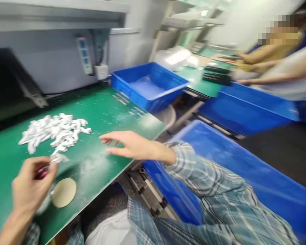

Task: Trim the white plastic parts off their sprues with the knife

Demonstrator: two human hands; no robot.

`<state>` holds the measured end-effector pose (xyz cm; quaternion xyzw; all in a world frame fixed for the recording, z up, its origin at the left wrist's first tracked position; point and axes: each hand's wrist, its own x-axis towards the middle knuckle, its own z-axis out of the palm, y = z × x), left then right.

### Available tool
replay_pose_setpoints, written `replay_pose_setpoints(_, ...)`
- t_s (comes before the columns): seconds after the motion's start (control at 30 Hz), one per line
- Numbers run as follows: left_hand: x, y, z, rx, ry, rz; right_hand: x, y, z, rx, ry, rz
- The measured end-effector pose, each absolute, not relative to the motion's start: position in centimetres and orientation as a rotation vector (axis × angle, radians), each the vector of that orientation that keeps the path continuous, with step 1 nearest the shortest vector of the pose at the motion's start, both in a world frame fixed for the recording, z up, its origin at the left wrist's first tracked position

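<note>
A loose heap of small white curled pieces (56,131) lies on the green bench mat (97,163), and the view is strongly tilted and blurred. My left hand (32,182) is at the lower left, closed around a small magenta item (42,173), with a translucent white scrap (59,158) at its fingertips. Just beyond it sits a flat beige round disc (64,192). My right hand (132,144) reaches over the mat from a plaid sleeve (201,180), its fingers spread and holding nothing. It is nearest the heap's right side, without touching it.
A blue plastic crate (149,86) stands on the bench's far end, and a large blue crate (244,170) lies beneath my right arm. Another blue crate (247,105) stands further right, near a co-worker's forearms (272,71). A power strip (84,55) is mounted on the grey panel.
</note>
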<state>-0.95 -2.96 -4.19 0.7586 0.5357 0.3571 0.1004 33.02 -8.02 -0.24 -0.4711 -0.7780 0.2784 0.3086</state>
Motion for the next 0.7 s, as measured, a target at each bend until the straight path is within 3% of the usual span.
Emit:
replay_pose_setpoints(0.17,-1.3,-2.8,-5.7,2.277,1.463,1.094,22.6,-1.6,-4.5,-0.857,-2.247,0.720)
replay_pose_setpoints(0.4,-1.9,-2.5,-5.8,2.399,1.285,1.123,19.1,0.7,-7.7,-0.855,-1.911,0.830)
replay_pose_setpoints(0.7,-1.9,-2.7,-5.8,2.303,1.355,0.724,19.5,0.0,-7.9,-0.720,-1.960,0.566)
